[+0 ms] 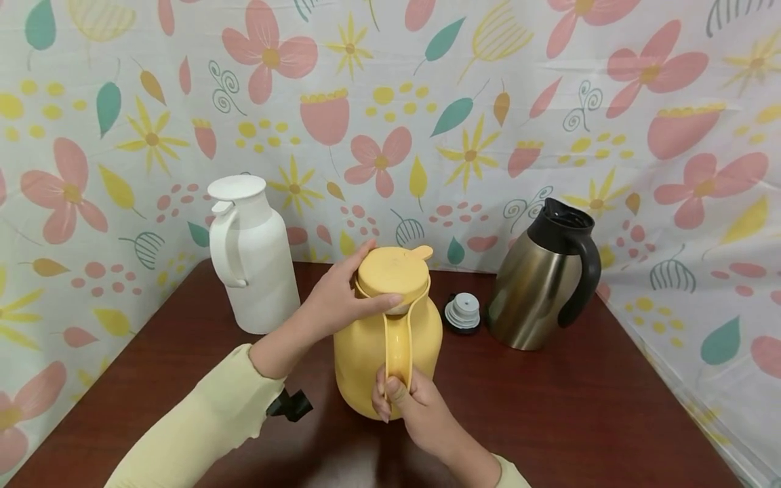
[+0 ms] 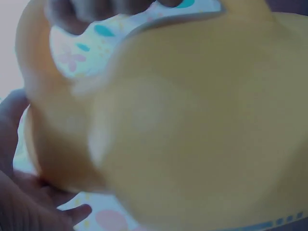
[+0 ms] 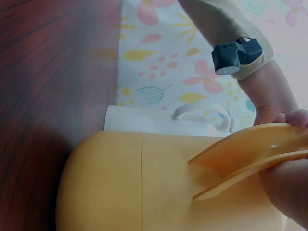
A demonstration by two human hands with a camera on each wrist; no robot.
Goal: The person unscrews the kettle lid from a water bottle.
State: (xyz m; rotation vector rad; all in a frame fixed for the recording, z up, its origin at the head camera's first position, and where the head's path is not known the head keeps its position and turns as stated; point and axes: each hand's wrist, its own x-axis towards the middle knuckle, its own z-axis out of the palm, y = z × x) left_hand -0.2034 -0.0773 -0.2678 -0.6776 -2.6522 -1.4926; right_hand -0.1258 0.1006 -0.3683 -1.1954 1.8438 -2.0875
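In the head view a yellow thermos jug (image 1: 360, 359) stands upright on the dark wooden table, its handle facing me. My left hand (image 1: 334, 295) grips the round yellow lid (image 1: 393, 270) at the jug's top, thumb across the near side and fingers round the far left. Lower down, my right hand (image 1: 421, 410) holds the handle (image 1: 398, 346), with the thumb lying over it. The left wrist view shows the jug body (image 2: 192, 115) close up, with left-hand fingers at the lid end. Seen from the right wrist, the handle (image 3: 250, 149) runs into the right hand.
To the left stands a white jug (image 1: 262, 261) with its lid on. At the right is a steel jug (image 1: 537, 285) with a black top and handle. A grey and black stopper (image 1: 465, 308) lies beside it. A flowered cloth (image 1: 390, 156) hangs behind the table (image 1: 549, 407).
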